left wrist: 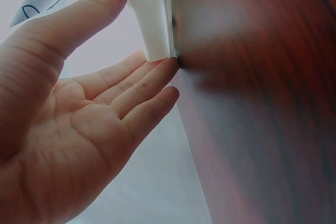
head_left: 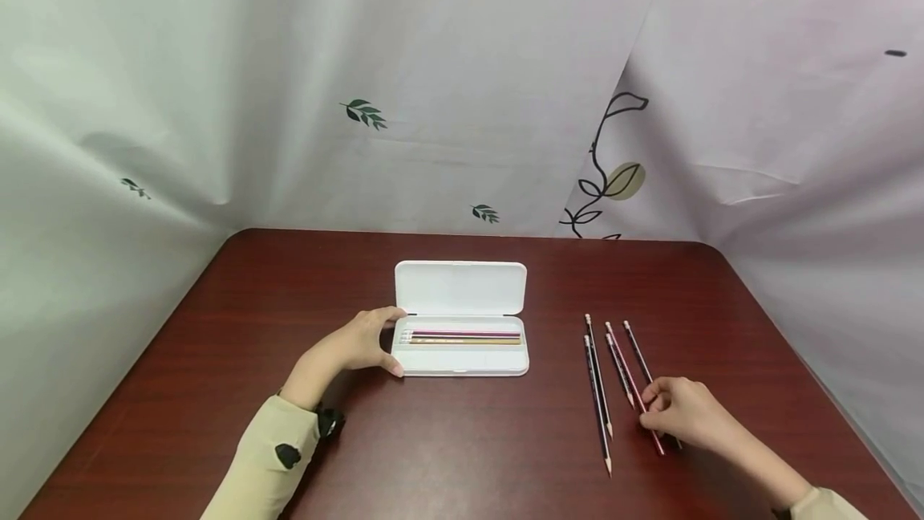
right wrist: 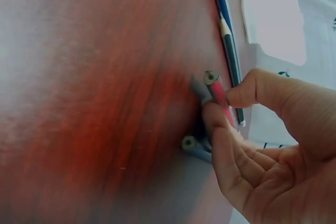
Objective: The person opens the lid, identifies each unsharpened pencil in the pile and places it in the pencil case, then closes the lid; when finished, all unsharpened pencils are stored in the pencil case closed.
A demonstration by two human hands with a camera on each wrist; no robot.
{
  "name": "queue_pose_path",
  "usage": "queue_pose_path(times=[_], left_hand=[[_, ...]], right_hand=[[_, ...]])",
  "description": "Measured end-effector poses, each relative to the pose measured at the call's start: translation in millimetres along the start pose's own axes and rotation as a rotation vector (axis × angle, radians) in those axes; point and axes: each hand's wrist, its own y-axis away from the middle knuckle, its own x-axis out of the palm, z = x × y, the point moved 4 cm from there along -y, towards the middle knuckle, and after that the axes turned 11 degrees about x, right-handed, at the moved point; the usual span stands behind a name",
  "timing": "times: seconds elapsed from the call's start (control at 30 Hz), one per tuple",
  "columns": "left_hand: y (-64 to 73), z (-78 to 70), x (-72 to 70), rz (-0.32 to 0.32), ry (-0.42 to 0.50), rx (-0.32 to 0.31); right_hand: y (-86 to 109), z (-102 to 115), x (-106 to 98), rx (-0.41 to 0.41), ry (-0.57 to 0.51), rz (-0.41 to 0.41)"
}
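Right hand (head_left: 682,412) on the table (head_left: 462,440), thumb and finger together in a pinch on the pink pencil (head_left: 628,371), well toward its near end, and that looks a tippy hold; a grip nearer the middle would balance better! Tight quarters too: 1 dark pencil (head_left: 638,353) lies to its right, partly hidden by the fingers, and 1 short dark pencil (head_left: 617,361) lies close on its left, so a straight upward lift should spare both, with the fingertips kept off the neighbours; over at the white case (head_left: 498,361), the left hand (head_left: 361,341) is clamped around the left end, thumb at the near corner, fingers at the far 1, a sound way to steady it; lid (head_left: 460,287) raised at the back, and inside, a bundle of pencils (head_left: 465,337), at least 3 by their colours, lies lengthwise across the far half of the tray
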Motion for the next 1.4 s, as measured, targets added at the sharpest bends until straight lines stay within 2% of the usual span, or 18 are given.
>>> queue_pose_path(times=[0.17, 0.33, 0.47, 0.6, 0.8, 0.9, 1.0, 1.13, 1.3, 1.4], left_hand=[[-0.1, 0.9, 0.8, 0.009, 0.002, -0.022], [-0.3, 0.3, 0.7, 0.003, 0.009, -0.021], [-0.5, -0.7, -0.4, -0.001, 0.011, -0.024], [-0.5, -0.8, -0.5, 0.002, 0.011, -0.029], [-0.6, -0.2, 0.0, 0.002, 0.008, -0.027], [-0.8, -0.4, 0.1, 0.004, 0.009, -0.045], [0.5, -1.3, 0.6, 0.010, 0.009, -0.056], [1.2, -2.0, 1.7, 0.022, 0.011, -0.059], [0.8, -1.4, 0.3, 0.014, 0.001, -0.065], [-1.6, -2.5, 0.3, 0.017, -0.005, -0.063]], right_hand=[[-3.1, 4, -7, -0.018, 0.029, -0.003], [-9.2, 15, -23, -0.073, 0.077, -0.055], [-16.7, 31, -37, -0.168, 0.082, -0.106], [-28.8, 48, -42, -0.300, 0.049, -0.101], [-53.6, 78, -33, -0.459, -0.039, -0.072], [-66.6, 96, -24, -0.509, -0.126, -0.070], [-78.0, 113, -12, -0.525, -0.200, -0.059], [-87.6, 132, 0, -0.534, -0.209, -0.083], [-94.7, 156, 8, -0.619, -0.246, -0.068], [-99.2, 166, 12, -0.664, -0.211, -0.056]])
